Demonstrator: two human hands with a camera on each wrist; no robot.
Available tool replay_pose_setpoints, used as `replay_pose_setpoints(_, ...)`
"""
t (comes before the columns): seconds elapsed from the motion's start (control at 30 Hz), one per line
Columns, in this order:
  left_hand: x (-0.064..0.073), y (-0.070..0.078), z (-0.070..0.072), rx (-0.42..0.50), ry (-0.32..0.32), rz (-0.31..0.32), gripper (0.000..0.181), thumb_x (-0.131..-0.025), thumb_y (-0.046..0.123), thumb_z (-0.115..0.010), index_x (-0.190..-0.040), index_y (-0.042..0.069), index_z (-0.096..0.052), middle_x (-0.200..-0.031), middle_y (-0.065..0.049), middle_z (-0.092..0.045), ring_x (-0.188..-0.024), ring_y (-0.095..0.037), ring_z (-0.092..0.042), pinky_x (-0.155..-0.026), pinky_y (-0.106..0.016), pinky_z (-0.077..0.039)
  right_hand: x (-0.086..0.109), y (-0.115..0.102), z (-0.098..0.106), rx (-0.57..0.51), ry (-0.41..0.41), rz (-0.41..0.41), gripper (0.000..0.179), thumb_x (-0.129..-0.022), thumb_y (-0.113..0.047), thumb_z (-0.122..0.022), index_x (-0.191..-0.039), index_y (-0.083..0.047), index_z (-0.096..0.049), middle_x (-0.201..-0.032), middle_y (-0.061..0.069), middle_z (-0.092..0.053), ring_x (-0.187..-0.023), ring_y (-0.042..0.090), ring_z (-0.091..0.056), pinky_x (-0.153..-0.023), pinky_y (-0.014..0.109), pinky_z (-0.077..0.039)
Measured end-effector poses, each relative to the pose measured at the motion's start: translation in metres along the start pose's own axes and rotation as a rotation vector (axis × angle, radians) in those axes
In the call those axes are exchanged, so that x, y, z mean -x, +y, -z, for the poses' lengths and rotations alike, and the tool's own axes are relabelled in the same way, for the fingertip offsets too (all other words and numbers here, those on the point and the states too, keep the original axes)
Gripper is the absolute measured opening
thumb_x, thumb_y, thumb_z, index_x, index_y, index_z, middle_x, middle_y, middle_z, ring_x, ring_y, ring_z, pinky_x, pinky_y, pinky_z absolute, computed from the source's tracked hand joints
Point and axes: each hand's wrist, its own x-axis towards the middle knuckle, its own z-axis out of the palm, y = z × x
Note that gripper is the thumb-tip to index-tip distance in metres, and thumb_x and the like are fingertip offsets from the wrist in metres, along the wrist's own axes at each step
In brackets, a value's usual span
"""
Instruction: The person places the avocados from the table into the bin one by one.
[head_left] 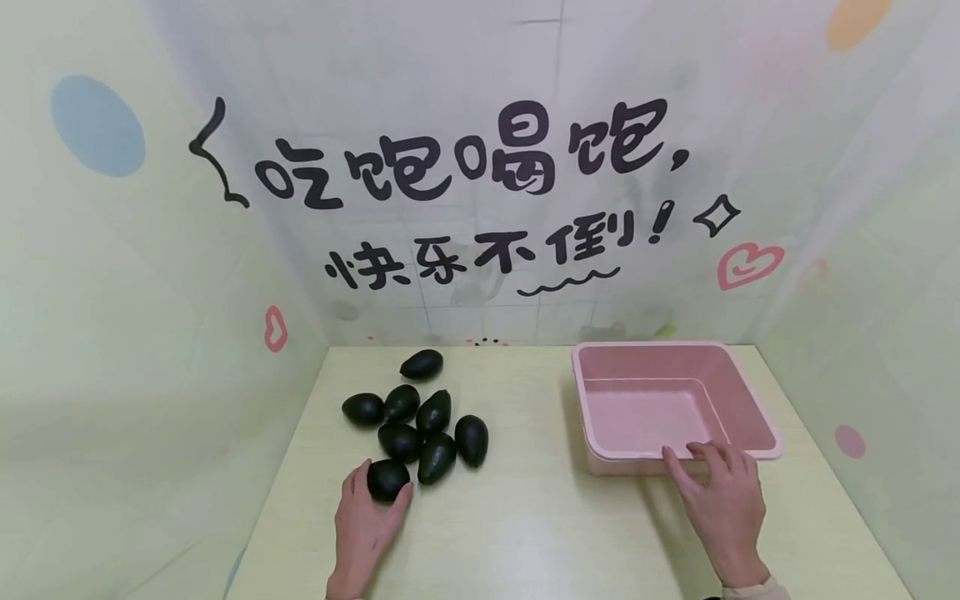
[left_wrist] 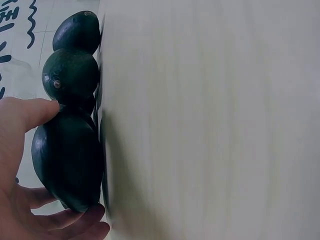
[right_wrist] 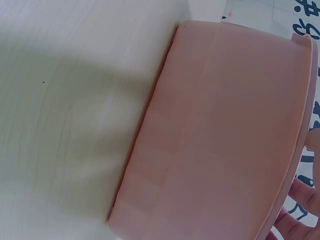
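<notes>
Several dark green avocados (head_left: 437, 458) lie in a cluster on the left part of the table. My left hand (head_left: 367, 517) holds the nearest avocado (head_left: 388, 481), thumb on one side and fingers round the other. In the left wrist view, that avocado (left_wrist: 67, 157) sits between the thumb and the curled fingers, low over the tabletop, with other avocados (left_wrist: 71, 75) behind it. My right hand (head_left: 723, 504) is at the front rim of a pink plastic basin (head_left: 592, 462), fingers bent over the edge. The right wrist view shows the basin's outer wall (right_wrist: 215, 135) with fingertips at its rim.
The pale wood-grain table (head_left: 517, 517) meets a printed cloth backdrop (head_left: 480, 317) at its far edge, and cloth hangs along both sides. One avocado (head_left: 422, 364) lies apart, near the back edge. Bare tabletop lies between the avocados and the basin.
</notes>
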Motion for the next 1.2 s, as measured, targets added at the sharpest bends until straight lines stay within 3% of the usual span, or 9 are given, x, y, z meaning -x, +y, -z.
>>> replay_pose_setpoints(0.43,-0.0009,-0.0028,0.0024,0.023,-0.037,0.074,0.090,-0.088,0.048,-0.083,-0.155,0.000,-0.047,-0.151,-0.029,-0.050,-0.134,-0.054,-0.055,-0.108,-0.066,-0.046,-0.0007,0.0005,-0.0014,-0.001,-0.001,0.028,0.039,-0.077,-0.033,-0.085,-0.093,0.001,-0.076,-0.096,0.021,-0.070,-0.088,0.043,-0.059,-0.060,0.054,-0.048)
replay_pose_setpoints(0.7,0.0000,-0.0029,0.0047,0.041,-0.015,0.070,0.090,-0.088,0.048,-0.083,-0.155,0.000,-0.047,-0.152,-0.029,-0.050,-0.135,-0.053,-0.055,-0.108,-0.066,-0.046,0.0009,0.0004,-0.0014,0.014,-0.040,0.014,0.038,-0.077,-0.031,-0.088,-0.096,0.000,-0.075,-0.099,0.021,-0.070,-0.095,0.044,-0.059,-0.056,0.056,-0.052)
replay_pose_setpoints(0.87,-0.0007,-0.0004,0.0070,0.046,-0.016,0.075,0.090,-0.088,0.049,-0.083,-0.155,0.001,-0.047,-0.152,-0.029,-0.050,-0.135,-0.053,-0.055,-0.108,-0.067,-0.046,0.0011,0.0015,-0.0008,0.021,-0.020,0.042,0.059,-0.094,-0.059,-0.071,-0.095,0.000,-0.075,-0.098,0.021,-0.070,-0.094,0.044,-0.059,-0.053,0.055,-0.052)
replay_pose_setpoints(0.97,-0.0012,0.0013,0.0081,0.046,-0.022,0.080,0.090,-0.088,0.050,-0.082,-0.155,0.001,-0.046,-0.152,-0.028,-0.050,-0.136,-0.052,-0.054,-0.109,-0.067,-0.044,0.0013,0.0018,-0.0002,0.020,-0.007,0.052,0.069,-0.097,-0.068,-0.062,-0.094,0.000,-0.075,-0.097,0.020,-0.070,-0.093,0.044,-0.059,-0.054,0.055,-0.051)
replay_pose_setpoints(1.2,-0.0012,0.0047,0.0096,0.054,0.003,0.065,0.089,-0.087,0.048,-0.084,-0.153,0.000,-0.048,-0.150,-0.028,-0.052,-0.136,-0.051,-0.055,-0.108,-0.067,-0.045,0.0023,0.0015,0.0005,0.022,-0.028,0.024,0.040,-0.078,-0.034,-0.087,-0.095,0.000,-0.075,-0.099,0.020,-0.071,-0.093,0.042,-0.059,-0.054,0.054,-0.052)
